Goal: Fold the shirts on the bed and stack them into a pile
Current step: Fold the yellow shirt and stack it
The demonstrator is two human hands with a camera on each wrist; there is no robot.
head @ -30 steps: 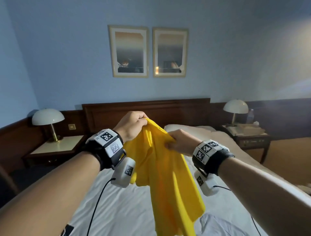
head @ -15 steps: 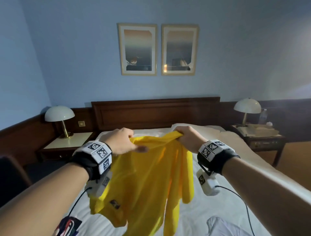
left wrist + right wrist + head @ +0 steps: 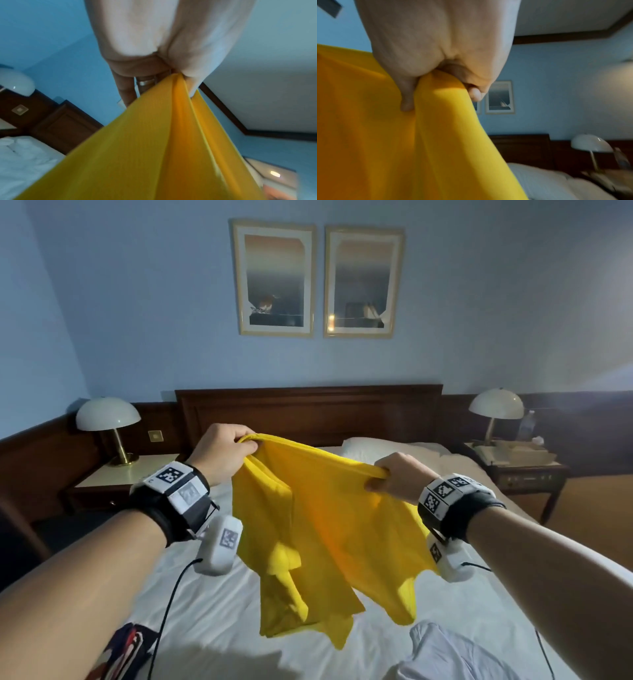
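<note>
A yellow shirt [image 3: 325, 529] hangs in the air above the bed [image 3: 212, 604], stretched between both hands. My left hand [image 3: 224, 451] pinches its upper edge at the left, my right hand [image 3: 399, 479] pinches the same edge at the right. In the left wrist view the fingers [image 3: 126, 86] and thumb clamp the yellow shirt [image 3: 154, 148]. Seen from the right wrist, thumb and fingers [image 3: 474, 93] grip a fold of the yellow shirt [image 3: 402, 142]. A pale blue shirt [image 3: 452, 655] lies crumpled at the bed's near right. A dark patterned shirt [image 3: 123, 652] lies at the near left.
A wooden headboard [image 3: 308, 412] and a white pillow [image 3: 370, 448] stand at the far end. Nightstands with dome lamps [image 3: 108, 419] [image 3: 496, 405] flank the bed. Cables hang from both wrist cameras over the white sheet.
My hands have moved apart and spread the yellow shirt wider, from a bunched hang to a stretched top edge. The left hand rose; the right hand shifted right and lower.
</note>
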